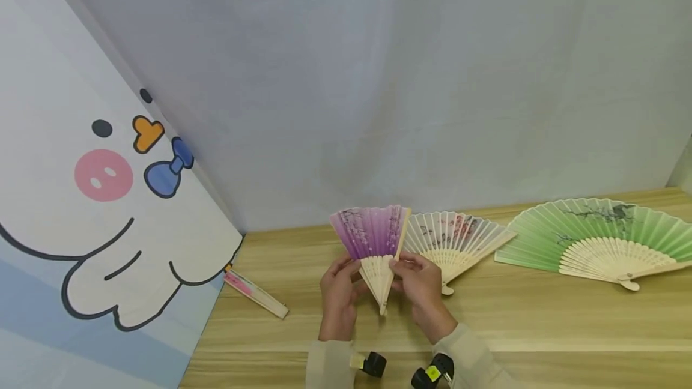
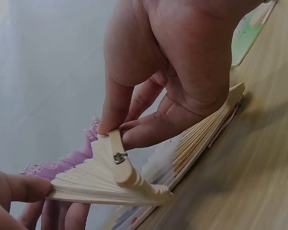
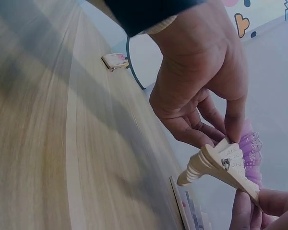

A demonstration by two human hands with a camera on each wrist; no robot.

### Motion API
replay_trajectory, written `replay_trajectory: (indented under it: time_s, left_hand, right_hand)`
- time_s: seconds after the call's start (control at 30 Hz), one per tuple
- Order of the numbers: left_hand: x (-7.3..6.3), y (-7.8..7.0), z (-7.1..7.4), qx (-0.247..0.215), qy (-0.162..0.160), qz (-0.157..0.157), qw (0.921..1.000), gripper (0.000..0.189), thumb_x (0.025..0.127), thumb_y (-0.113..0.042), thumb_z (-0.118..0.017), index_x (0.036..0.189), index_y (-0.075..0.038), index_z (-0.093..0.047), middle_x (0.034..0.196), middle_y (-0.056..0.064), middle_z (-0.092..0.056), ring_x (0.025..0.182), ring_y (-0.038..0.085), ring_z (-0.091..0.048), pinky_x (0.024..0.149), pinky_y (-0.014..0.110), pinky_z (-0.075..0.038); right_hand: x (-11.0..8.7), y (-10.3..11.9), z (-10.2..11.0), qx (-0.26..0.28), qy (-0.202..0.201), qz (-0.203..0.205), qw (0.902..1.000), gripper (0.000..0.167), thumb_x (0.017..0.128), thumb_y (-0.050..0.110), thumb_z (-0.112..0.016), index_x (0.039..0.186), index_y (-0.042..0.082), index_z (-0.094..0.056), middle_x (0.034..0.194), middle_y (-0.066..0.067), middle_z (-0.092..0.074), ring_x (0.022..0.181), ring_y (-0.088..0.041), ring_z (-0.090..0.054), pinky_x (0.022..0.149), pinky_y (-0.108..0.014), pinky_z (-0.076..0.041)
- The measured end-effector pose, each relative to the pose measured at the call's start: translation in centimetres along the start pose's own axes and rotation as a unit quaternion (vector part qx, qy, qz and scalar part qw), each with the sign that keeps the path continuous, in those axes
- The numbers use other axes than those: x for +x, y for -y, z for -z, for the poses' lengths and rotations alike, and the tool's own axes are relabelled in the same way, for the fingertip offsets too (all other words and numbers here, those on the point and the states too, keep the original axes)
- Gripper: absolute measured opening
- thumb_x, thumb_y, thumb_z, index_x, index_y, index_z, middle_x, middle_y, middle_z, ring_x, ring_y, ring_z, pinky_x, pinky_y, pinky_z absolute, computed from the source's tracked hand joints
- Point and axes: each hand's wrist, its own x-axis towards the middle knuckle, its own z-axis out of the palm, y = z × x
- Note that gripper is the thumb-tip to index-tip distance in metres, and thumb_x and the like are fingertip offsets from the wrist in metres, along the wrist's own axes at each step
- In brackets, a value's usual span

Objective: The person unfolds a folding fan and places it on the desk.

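Observation:
A purple folding fan (image 1: 376, 232) with pale wooden ribs is partly spread and held up above the table between both hands. On its left side, my left hand (image 1: 339, 293) pinches the ribs between thumb and fingers. My right hand (image 1: 424, 287) pinches the outer rib on the other side. The metal rivet (image 2: 119, 157) at the fan's narrow end shows in the left wrist view. Just behind the right hand lies a spread white fan (image 1: 432, 226) with red and dark flower prints, partly hidden by that hand and the purple fan.
A wide green fan (image 1: 532, 236) lies spread at the right of the wooden table (image 1: 540, 329). One folded fan (image 1: 256, 295) with pink on it rests at the left, beside a cartoon-printed panel (image 1: 48, 137). A grey cloth (image 1: 378, 77) hangs behind the table.

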Motion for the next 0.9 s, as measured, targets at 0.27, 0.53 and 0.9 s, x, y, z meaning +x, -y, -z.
replay_trajectory:
  time_s: [0.27,0.53,0.9]
  left_hand:
    - [-0.05,0.17,-0.15,-0.02,-0.013,0.012,0.9996,0.024,0.1,-0.003,-0.066,0.123,0.003,-0.064,0.1,0.002,-0.067,0.081,0.012,-0.064,0.059,0.019,-0.055]
    - [-0.18,0.28,-0.44,-0.052,-0.022,0.007,0.9984,0.024,0.1,-0.001,-0.063,0.123,0.004,-0.062,0.096,0.001,-0.067,0.079,0.012,-0.064,0.058,0.018,-0.056]
    - [-0.25,0.41,-0.64,-0.092,-0.041,0.014,0.9949,0.024,0.101,-0.002,-0.063,0.125,0.002,-0.06,0.095,0.0,-0.068,0.082,0.013,-0.064,0.064,0.021,-0.06]
  right_hand:
    - [0.11,0.31,0.55,0.019,-0.014,-0.002,0.9997,0.034,0.098,-0.001,-0.07,0.129,-0.013,-0.062,0.091,-0.004,-0.068,0.073,-0.008,-0.066,0.063,-0.022,-0.061]
    - [0.17,0.57,0.76,0.042,-0.019,-0.003,0.9989,0.035,0.098,-0.003,-0.068,0.13,-0.014,-0.059,0.088,-0.003,-0.065,0.071,-0.008,-0.067,0.063,-0.022,-0.062]
    - [0.22,0.95,1.01,0.055,-0.042,-0.003,0.9976,0.035,0.1,-0.001,-0.066,0.132,-0.012,-0.058,0.089,-0.003,-0.062,0.069,-0.008,-0.066,0.062,-0.021,-0.061]
